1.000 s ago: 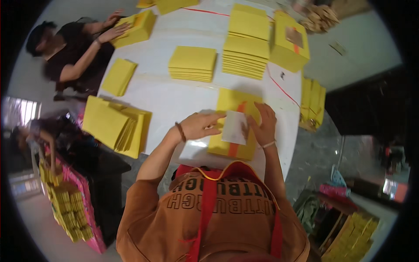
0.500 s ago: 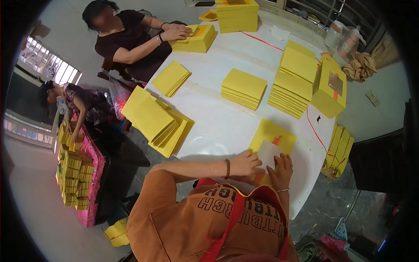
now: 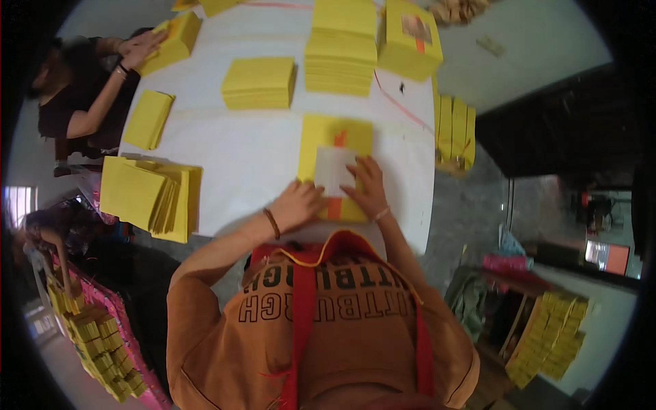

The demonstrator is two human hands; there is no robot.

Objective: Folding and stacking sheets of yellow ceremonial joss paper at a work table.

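Note:
In front of me on the white-covered table lies a yellow paper piece (image 3: 308, 147) with an orange-red strip (image 3: 334, 208) down its middle. A pale square sheet (image 3: 329, 164) covers part of the strip. My left hand (image 3: 298, 203) rests at the sheet's lower left, its fingers bent but apart. On the right edge of the sheet, my right hand (image 3: 369, 186) lies with its fingers spread. Neither hand grips anything that I can see. Whether the yellow piece is one sheet or a thin stack, I cannot tell.
Yellow paper stacks stand on the table: a leaning pile (image 3: 137, 193), a small stack (image 3: 148, 119), a middle stack (image 3: 257, 82) and a tall one (image 3: 339, 68). A yellow block (image 3: 410, 41) stands beside it. Another person's hands (image 3: 141, 49) rest on a yellow block at far left.
My view has turned, so the table and stacks sit further left and higher. My left hand's fingers have loosened from a curl; both hands remain at the pale sheet.

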